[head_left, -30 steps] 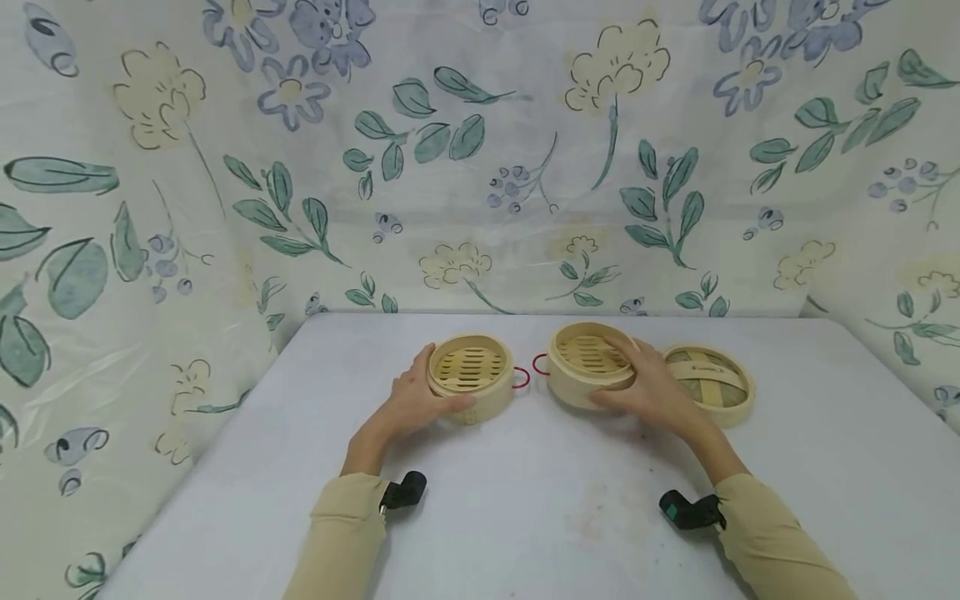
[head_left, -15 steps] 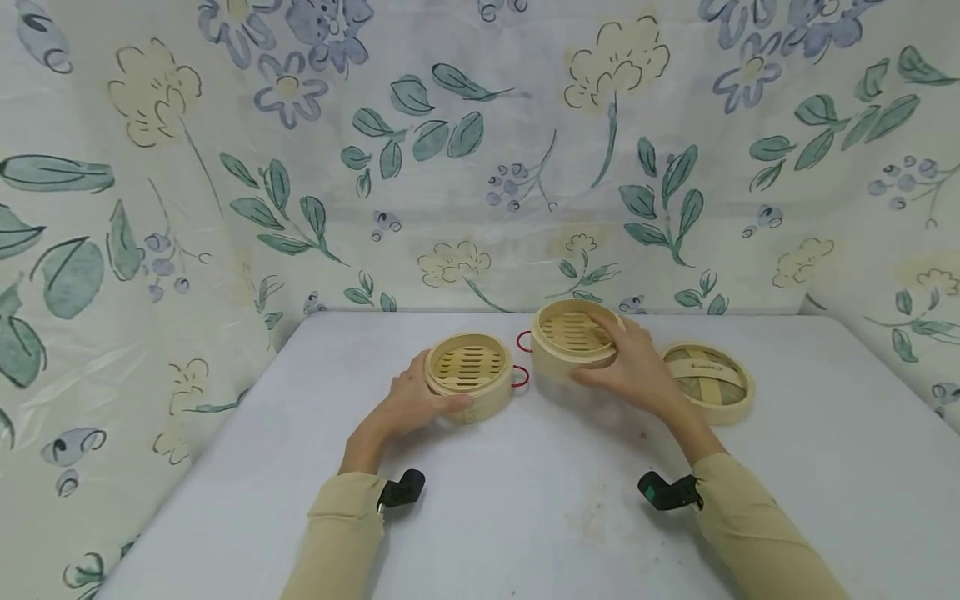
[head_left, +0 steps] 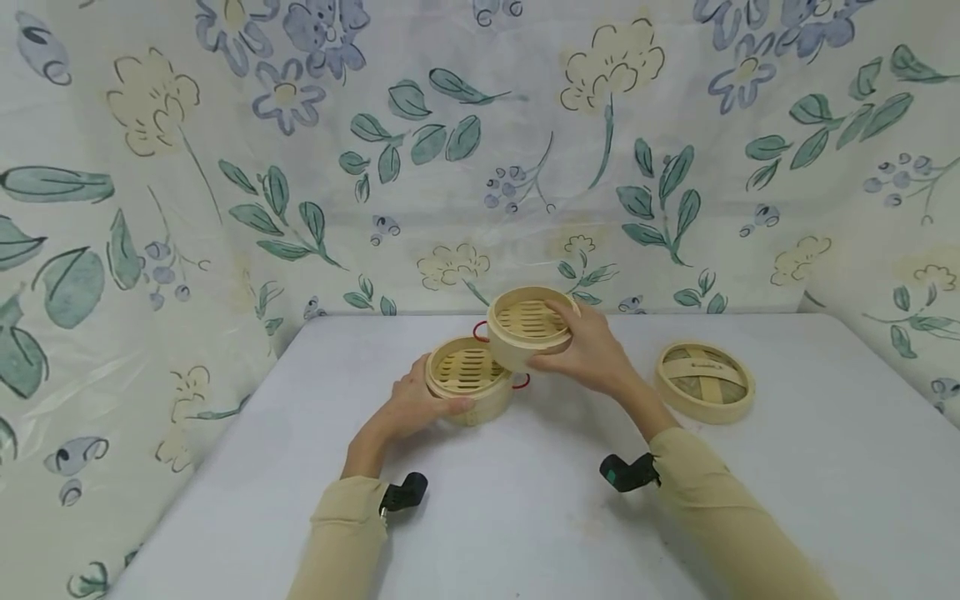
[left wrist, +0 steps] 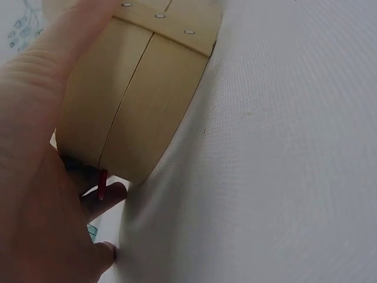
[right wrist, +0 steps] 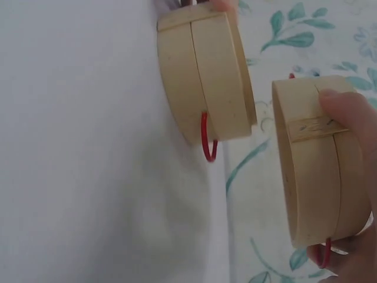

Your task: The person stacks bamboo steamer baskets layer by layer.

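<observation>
A round bamboo steamer basket (head_left: 465,377) with a slatted floor and red side loops stands on the table. My left hand (head_left: 411,403) grips it from its left side, thumb along the front wall; the left wrist view shows its stapled wall (left wrist: 135,88) close up. With my right hand (head_left: 585,343) I hold a second steamer basket (head_left: 527,332) by its right side, thumb outside. It is raised off the table, slightly tilted, and overlaps the standing basket's right rear rim in the head view. The right wrist view shows a gap between raised basket (right wrist: 318,177) and standing basket (right wrist: 206,76).
On the right of the white table (head_left: 525,517) lies a round woven bamboo lid (head_left: 705,382) with a strap across its top. A floral cloth (head_left: 480,167) hangs behind the table's back edge. Black wrist cameras sit on both sleeves.
My right hand has lifted the second steamer basket and carried it left, from beside the lid to above the standing basket's rear right. My left hand has stayed on its basket.
</observation>
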{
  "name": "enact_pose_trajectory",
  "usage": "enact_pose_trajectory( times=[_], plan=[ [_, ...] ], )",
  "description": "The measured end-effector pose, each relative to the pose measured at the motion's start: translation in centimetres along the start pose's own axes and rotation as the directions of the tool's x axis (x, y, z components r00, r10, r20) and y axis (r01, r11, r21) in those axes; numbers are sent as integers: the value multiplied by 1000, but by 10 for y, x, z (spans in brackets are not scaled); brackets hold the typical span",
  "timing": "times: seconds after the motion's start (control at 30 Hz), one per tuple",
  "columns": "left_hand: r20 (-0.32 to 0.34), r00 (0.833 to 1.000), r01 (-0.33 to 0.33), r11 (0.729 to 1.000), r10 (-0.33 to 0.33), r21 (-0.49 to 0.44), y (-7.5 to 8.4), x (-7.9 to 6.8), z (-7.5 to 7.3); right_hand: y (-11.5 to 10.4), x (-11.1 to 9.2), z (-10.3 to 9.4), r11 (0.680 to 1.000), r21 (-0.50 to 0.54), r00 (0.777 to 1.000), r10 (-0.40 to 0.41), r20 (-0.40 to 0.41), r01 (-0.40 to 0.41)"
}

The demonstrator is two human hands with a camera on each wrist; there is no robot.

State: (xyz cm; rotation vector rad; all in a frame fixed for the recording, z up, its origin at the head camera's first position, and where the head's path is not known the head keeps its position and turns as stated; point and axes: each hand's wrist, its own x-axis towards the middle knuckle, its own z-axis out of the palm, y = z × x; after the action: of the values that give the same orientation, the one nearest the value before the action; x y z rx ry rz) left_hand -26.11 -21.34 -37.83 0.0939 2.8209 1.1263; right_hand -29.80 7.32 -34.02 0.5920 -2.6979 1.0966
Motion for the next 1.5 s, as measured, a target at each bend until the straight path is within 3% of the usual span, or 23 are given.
enact_pose_trajectory(
  times=[0.4,0.6,0.87,1.2,1.5],
  plan=[
    [-1,1000,11,1000,-11,0,-2,1,0,-34,9,44,1000,-16,999,-2,45,2],
    [-32,999,-29,999,28,-13,0,1,1,-45,10,60,1000,3,998,-17,61,17],
    [-33,997,-76,997,75,-23,1,-1,2,-57,12,65,1000,-1,997,-18,74,19],
    [-42,999,-14,999,12,-45,-1,0,1,-64,10,70,999,-42,999,24,41,-22],
    [-35,999,-9,999,7,-49,-1,1,2,-66,7,70,997,-61,998,46,29,-44]
  ],
)
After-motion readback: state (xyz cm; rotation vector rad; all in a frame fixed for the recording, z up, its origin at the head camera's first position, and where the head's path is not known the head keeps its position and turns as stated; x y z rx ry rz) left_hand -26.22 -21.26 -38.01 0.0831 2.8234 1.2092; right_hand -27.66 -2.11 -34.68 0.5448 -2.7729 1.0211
